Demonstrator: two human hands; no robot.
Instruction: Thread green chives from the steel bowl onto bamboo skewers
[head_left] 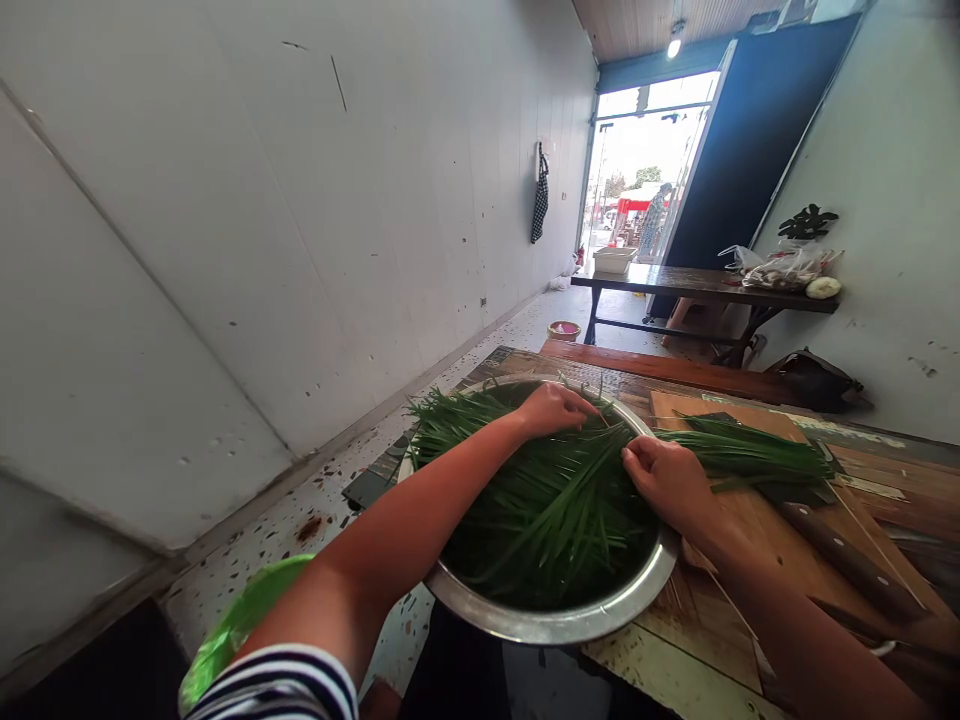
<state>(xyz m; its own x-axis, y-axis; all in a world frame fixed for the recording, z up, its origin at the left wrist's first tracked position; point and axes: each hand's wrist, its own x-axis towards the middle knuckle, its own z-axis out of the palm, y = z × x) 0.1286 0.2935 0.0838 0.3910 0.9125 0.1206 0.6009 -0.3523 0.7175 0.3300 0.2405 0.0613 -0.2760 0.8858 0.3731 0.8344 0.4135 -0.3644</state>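
A wide metal bowl (555, 625) full of long green garlic chives (555, 510) stands at the table's near edge. Over the bowl's far side, my left hand (553, 408) has its fingers pinched together by a thin pale strand; what they hold is too small to make out. At the right rim, my right hand (666, 482) is closed, thumb against fingers, on the gathered ends of a fan of chives. Just beyond it a bundle of chives (765, 452) lies on a wooden cutting board (750, 520), partly over a knife (855, 555) with a riveted brown handle.
A green lined bin (247, 610) is on the floor at lower left. Behind the table is a reddish bench (660, 370) with a black bag (814, 380). Farther off, a dark table (675, 280) bears a white tub (615, 260) and plastic bags (787, 268).
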